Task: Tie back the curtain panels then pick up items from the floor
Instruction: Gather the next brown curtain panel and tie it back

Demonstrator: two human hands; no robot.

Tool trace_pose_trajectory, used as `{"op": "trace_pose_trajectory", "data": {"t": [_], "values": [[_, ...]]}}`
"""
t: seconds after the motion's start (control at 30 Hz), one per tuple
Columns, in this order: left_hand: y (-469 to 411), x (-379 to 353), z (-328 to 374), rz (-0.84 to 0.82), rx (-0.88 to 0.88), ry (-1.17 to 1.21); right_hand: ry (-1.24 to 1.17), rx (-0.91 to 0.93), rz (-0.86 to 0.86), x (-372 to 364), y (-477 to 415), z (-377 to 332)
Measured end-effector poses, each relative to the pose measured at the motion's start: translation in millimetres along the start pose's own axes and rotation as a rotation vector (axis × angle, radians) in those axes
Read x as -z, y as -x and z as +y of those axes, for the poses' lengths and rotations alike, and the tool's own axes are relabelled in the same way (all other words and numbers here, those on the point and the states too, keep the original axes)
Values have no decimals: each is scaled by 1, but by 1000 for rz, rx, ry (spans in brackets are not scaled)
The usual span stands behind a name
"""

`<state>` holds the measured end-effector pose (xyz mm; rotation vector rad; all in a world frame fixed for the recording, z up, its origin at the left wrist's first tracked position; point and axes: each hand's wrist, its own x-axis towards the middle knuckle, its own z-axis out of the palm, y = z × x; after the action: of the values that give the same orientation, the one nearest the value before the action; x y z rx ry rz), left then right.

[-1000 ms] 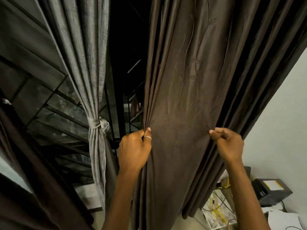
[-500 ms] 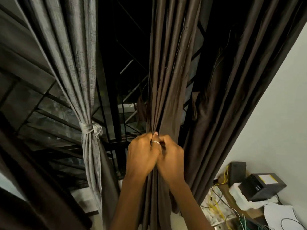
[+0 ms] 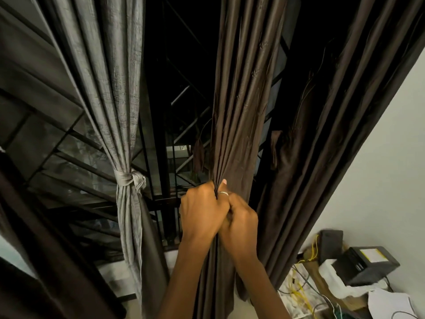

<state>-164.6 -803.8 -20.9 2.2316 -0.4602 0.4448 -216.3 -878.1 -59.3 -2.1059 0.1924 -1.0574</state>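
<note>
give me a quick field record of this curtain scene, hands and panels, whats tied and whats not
left hand: grips the gathered brown curtain panel
right hand: grips the same bunch just below, touching the left hand
brown curtain panel: bunched into narrow folds, no tie on it yet
grey curtain: bound by a knotted tie
lower right: black box and yellow cables by the white wall

We cannot see most fingertips of the left hand [image 3: 202, 210] and right hand [image 3: 241, 224]; folds of the brown curtain panel [image 3: 241, 111] cover them. The frame cuts the panel at 12 o'clock. At 4 o'clock, the label [image 3: 370, 252] on the black box [image 3: 365, 265] is unreadable.
</note>
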Motion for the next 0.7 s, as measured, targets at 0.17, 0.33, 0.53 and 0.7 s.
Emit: {"op": "trace_pose_trajectory", "data": {"t": [0.17,0.33,0.53,0.7], "values": [[-2,-1,-5,-36,-19,48,-108,-9,-86,2,-4,7],[-3,5,-18,-28,-59,120,-371,-288,-139,19,-39,18],[-4,13,-26,-157,-98,375,-546,-415,-262,41,-124,35],[-5,18,-28,-256,-48,546,-918,-512,-619,39,-164,40]]}}
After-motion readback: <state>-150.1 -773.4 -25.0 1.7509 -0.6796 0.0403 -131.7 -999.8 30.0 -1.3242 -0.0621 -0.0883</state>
